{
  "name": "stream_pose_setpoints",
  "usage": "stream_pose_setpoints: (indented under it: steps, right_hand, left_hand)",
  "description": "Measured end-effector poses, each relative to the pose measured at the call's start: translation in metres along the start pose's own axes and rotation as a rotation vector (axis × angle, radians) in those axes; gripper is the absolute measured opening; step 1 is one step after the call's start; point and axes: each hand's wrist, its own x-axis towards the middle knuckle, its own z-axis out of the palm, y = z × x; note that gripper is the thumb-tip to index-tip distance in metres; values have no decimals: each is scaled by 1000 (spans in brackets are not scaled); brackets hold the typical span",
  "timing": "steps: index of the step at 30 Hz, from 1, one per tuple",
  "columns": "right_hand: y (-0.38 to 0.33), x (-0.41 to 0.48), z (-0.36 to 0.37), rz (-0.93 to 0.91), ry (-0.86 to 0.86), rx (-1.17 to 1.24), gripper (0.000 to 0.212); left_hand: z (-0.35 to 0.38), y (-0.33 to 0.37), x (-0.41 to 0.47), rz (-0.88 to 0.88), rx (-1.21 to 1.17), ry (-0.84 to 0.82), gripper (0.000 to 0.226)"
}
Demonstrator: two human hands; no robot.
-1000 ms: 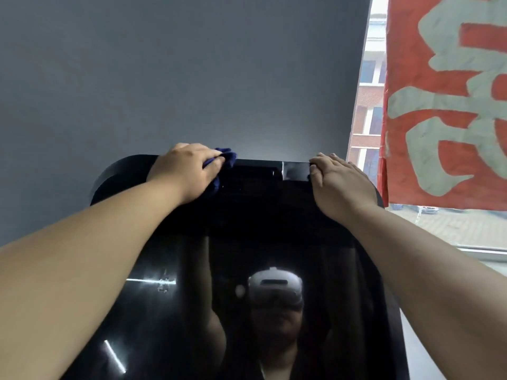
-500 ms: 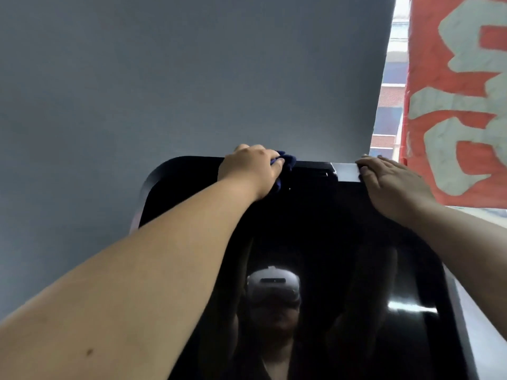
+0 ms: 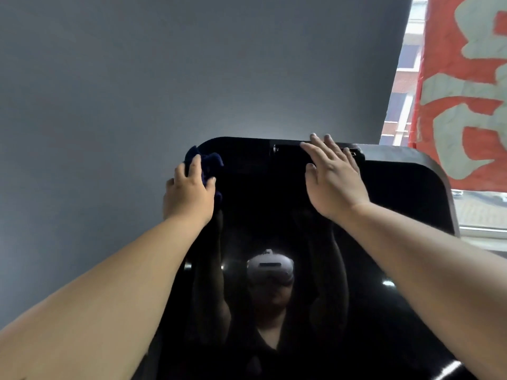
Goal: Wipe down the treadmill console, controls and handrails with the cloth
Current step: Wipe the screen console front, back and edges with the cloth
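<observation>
The treadmill console (image 3: 397, 204) is a glossy black screen panel that fills the lower middle of the head view and mirrors my arms and headset. My left hand (image 3: 189, 193) presses a dark blue cloth (image 3: 210, 163) against the console's upper left corner, fingers closed over it. My right hand (image 3: 333, 179) lies flat on the top middle of the panel with fingers spread, fingertips reaching the top edge. Controls and handrails are out of view.
A plain grey wall (image 3: 164, 78) stands right behind the console. At the upper right, a red banner with pale characters (image 3: 463, 91) hangs by a window (image 3: 397, 100) that looks onto buildings. A white sill (image 3: 482, 234) runs along the right.
My left hand has slid the cloth from the top middle of the console to its upper left corner. The right hand has opened flat and shifted toward the middle of the top edge.
</observation>
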Motion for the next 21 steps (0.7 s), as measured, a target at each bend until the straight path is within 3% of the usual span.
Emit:
stream_pose_setpoints:
  steps: [10,14,18,21]
  right_hand:
    - [-104,-78,53,-106,-112,186,41]
    - [-133,-96,50,16,-187,401,31]
    - [-145,-84,32,60,-215,488,29]
    - [-139,-64,15,40,-209,442,31]
  left_hand:
    - [-22,-62,-122,20,109,-217,55]
    - [-46,-71,-125,-239,-337,-199,31]
    - [-57,-60,-108,-310,-697,-153,11]
    - [-69,-48,-90,-272,-778,-78,24]
